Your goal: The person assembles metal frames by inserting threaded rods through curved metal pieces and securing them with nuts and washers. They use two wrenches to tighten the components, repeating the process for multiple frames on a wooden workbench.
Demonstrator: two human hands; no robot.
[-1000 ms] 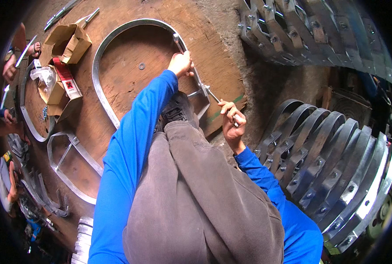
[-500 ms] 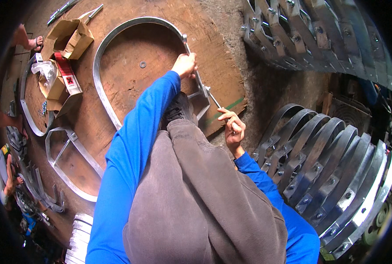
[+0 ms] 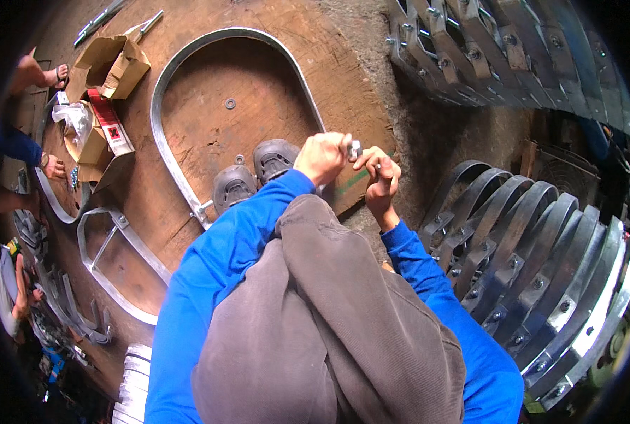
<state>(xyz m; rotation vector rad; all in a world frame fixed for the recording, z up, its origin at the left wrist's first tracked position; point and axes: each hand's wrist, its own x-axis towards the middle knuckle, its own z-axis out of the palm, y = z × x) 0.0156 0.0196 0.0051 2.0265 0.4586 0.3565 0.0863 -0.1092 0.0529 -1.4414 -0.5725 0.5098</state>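
Observation:
In front of my knees my left hand point(image 3: 322, 158) is closed around a silver wrench point(image 3: 355, 149), whose head shows beside the thumb. My right hand point(image 3: 380, 180) is close beside it, fingers bent and pinched together near that head; what they hold is mostly hidden. Both hands are above the right side of a bent flat-metal loop point(image 3: 161, 131), which lies on the board around my shoes point(image 3: 272, 158). A bolted joint point(image 3: 200, 209) shows at the loop's lower left. Inside the loop lies a washer point(image 3: 230, 104).
To the left are open cardboard boxes point(image 3: 120, 67), a red-and-white carton point(image 3: 110, 124) and another metal loop point(image 3: 89, 247). Rows of bolted metal straps point(image 3: 520, 247) stand at right, with more point(image 3: 498, 56) at far right. A co-worker's hand point(image 3: 53, 167) reaches in at far left.
My left hand has come off the loop's right side toward my right hand, bringing the wrench. My feet now show inside the loop. A co-worker's hand has appeared by the boxes.

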